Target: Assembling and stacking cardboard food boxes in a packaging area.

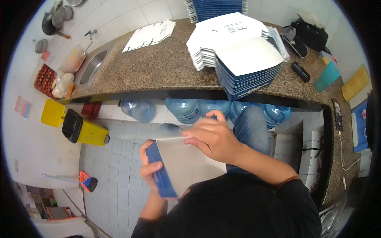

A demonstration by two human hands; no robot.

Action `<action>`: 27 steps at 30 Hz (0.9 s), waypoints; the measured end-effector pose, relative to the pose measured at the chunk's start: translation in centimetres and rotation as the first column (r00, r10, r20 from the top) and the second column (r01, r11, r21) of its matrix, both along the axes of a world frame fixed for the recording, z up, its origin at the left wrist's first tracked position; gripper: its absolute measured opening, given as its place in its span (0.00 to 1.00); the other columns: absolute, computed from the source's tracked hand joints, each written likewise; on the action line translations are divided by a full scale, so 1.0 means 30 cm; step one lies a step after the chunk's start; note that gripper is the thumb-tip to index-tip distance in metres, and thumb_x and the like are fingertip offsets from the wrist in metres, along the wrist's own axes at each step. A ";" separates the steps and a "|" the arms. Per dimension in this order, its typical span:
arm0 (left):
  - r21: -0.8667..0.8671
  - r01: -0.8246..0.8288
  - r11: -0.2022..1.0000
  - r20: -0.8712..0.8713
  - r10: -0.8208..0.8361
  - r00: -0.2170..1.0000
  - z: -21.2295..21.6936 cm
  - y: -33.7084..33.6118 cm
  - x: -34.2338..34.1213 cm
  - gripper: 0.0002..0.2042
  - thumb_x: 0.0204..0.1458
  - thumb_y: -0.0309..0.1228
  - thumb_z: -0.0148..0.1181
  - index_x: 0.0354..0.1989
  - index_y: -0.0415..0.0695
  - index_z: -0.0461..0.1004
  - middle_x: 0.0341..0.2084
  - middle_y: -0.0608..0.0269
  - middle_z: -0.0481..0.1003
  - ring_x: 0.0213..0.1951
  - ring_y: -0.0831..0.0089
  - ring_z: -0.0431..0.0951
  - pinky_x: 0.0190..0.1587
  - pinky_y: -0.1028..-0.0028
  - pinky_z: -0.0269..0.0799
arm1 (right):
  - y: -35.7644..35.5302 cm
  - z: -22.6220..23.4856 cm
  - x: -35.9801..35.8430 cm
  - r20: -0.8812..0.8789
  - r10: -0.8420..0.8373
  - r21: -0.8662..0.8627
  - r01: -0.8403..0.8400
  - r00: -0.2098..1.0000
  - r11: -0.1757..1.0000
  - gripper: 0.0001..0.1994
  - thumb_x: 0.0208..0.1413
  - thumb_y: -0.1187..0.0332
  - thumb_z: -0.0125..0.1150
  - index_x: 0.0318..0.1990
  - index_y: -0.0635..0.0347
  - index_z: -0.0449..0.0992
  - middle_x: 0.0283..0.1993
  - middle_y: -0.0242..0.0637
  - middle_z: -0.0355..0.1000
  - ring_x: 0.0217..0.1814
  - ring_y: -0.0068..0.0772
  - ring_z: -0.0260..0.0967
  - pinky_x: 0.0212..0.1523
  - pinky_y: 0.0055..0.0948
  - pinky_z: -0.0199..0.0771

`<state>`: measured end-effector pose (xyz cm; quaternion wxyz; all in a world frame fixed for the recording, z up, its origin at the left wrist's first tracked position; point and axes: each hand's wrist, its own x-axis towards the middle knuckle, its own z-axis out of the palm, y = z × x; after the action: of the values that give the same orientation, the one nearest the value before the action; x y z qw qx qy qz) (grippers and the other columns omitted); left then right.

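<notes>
Near side, left hand (149, 171) gripping a blue-and-white carton (190, 167), right hand (213, 137) at its far edge, I honestly can't tell if pinching

- Right hand (214, 137), just past 12 o'clock of centre: fingers blurred; whether they grip or only touch the carton (190, 166) cannot be told.
- Pale, see-through smear just off that hand, toward 9 o'clock: too blurred to name.
- Left hand (149, 169), at 8 o'clock: palm hidden behind the carton.
- Carton: underside out of sight, its 6 o'clock edge partly against the black shirt (238, 206).
- Water bottles (182, 109), at 12 to 2: upper parts hidden by the counter (158, 71), some by the jeans knee (251, 123).
- Blue stack (216, 10), at 12: cut off by the top edge.
- Clear plastic item (333, 218), at 4: lost in the dark rim.
</notes>
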<state>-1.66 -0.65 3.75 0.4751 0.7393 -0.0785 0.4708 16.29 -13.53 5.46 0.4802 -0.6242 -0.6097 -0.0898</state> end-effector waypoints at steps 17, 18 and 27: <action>0.383 -0.236 0.893 0.551 -0.016 0.834 0.391 -0.018 0.572 0.52 0.46 0.62 0.74 0.73 0.42 0.59 0.64 0.41 0.65 0.66 0.48 0.67 0.65 0.58 0.68 | -0.116 0.494 0.648 0.112 -0.533 -0.082 0.543 0.839 0.836 0.30 0.53 0.51 0.74 0.55 0.65 0.76 0.45 0.56 0.80 0.48 0.59 0.80 0.51 0.46 0.78; 0.146 -0.040 0.988 0.405 -0.023 0.914 0.323 -0.018 0.610 0.46 0.50 0.56 0.74 0.71 0.42 0.61 0.60 0.46 0.65 0.60 0.55 0.69 0.57 0.60 0.72 | -0.164 0.477 0.784 0.250 -0.550 -0.105 0.587 0.797 0.803 0.31 0.52 0.50 0.74 0.56 0.66 0.77 0.47 0.56 0.80 0.49 0.59 0.80 0.52 0.46 0.77; 0.102 -0.057 0.993 -0.426 0.095 0.900 0.166 0.065 0.813 0.16 0.56 0.37 0.65 0.50 0.45 0.75 0.21 0.62 0.76 0.24 0.70 0.75 0.34 0.69 0.71 | -0.238 0.455 0.918 0.445 -0.571 -0.492 0.722 0.689 0.487 0.33 0.47 0.55 0.72 0.56 0.73 0.78 0.56 0.62 0.77 0.61 0.62 0.74 0.65 0.45 0.73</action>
<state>22.74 1.30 8.72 0.4292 0.8474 0.0364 0.3105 43.81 -20.68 19.10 0.0984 -0.9161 -0.3691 -0.1222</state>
